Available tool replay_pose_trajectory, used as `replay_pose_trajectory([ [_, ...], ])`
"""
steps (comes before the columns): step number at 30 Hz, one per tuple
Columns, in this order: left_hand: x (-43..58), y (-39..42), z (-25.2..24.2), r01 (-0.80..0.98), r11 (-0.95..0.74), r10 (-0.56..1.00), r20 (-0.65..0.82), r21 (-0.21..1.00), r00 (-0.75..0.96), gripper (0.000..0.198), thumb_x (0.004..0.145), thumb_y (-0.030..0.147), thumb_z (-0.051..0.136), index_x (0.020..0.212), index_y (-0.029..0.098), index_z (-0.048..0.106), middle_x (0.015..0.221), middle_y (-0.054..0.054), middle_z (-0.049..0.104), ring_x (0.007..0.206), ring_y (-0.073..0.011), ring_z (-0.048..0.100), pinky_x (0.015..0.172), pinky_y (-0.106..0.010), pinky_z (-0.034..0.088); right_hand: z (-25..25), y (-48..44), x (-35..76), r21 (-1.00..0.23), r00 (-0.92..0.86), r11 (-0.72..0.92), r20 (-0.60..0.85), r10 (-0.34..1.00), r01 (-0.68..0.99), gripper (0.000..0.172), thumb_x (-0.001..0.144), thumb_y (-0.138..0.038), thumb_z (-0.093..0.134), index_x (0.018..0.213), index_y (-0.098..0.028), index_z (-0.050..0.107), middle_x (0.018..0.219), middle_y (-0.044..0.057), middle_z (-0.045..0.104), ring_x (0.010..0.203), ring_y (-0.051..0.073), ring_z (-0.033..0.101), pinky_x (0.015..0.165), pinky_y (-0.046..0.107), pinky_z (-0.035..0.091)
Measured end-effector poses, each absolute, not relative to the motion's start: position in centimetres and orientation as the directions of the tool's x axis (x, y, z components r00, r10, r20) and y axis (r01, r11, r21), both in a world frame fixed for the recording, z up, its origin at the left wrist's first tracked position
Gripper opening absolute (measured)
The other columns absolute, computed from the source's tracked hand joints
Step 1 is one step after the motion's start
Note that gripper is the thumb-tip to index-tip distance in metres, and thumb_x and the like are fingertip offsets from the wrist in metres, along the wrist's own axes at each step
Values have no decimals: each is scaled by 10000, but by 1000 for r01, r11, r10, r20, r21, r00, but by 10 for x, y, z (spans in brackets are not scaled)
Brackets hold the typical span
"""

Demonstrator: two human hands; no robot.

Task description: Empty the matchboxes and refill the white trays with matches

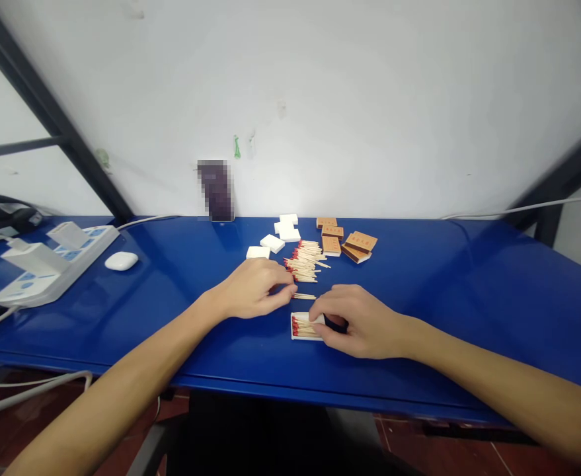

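Observation:
A small white tray (299,336) with red-tipped matches in it lies near the table's front. Over its right end is my right hand (359,322), thumb and fingers bent at the tray and its matches; what they grip is too small to tell. My left hand (260,289) has its fingertips closed at the red heads of a few loose matches (306,297), just behind the tray. Whether it pinches them cannot be made out. Behind these lies a heap of loose matches (304,262).
White trays (272,243) lie behind my left hand, and orange matchbox sleeves (331,245) at the back right of the heap. A phone (217,190) leans on the wall. A power strip (89,246) and a white earbud case (121,261) are on the blue table's left.

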State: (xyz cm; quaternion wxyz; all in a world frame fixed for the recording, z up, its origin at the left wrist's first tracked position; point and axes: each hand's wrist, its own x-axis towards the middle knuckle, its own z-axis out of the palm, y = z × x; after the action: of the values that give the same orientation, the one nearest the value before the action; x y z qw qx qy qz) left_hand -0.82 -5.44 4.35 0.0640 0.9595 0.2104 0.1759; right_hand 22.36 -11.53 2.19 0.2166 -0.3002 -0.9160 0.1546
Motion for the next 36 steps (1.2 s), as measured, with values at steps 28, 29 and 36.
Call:
replay_pose_trajectory([
  [28, -9, -51, 39, 390, -896, 441, 314, 213, 841, 306, 936, 243, 454, 679, 162, 600, 623, -1, 587, 588, -122, 504, 619, -269, 366, 21, -91, 235, -415, -632, 621, 130, 764, 665, 114, 970, -231, 486, 909, -199, 576, 797, -1, 592, 683, 136, 514, 630, 261, 367],
  [29, -10, -50, 39, 394, -894, 445, 309, 215, 841, 309, 939, 246, 451, 681, 161, 599, 628, -3, 590, 590, -123, 506, 621, -268, 366, 21, -93, 235, -380, -643, 639, 135, 754, 669, 121, 980, -221, 464, 908, -200, 560, 827, 7, 597, 693, 141, 518, 639, 267, 370],
  [36, -8, -49, 41, 414, -885, 462, 292, 211, 838, 290, 936, 218, 442, 706, 161, 609, 643, -7, 605, 595, -123, 521, 623, -260, 364, 23, -94, 234, -260, -652, 662, 137, 746, 703, 93, 990, -208, 458, 934, -197, 531, 937, 31, 611, 731, 159, 550, 664, 290, 384],
])
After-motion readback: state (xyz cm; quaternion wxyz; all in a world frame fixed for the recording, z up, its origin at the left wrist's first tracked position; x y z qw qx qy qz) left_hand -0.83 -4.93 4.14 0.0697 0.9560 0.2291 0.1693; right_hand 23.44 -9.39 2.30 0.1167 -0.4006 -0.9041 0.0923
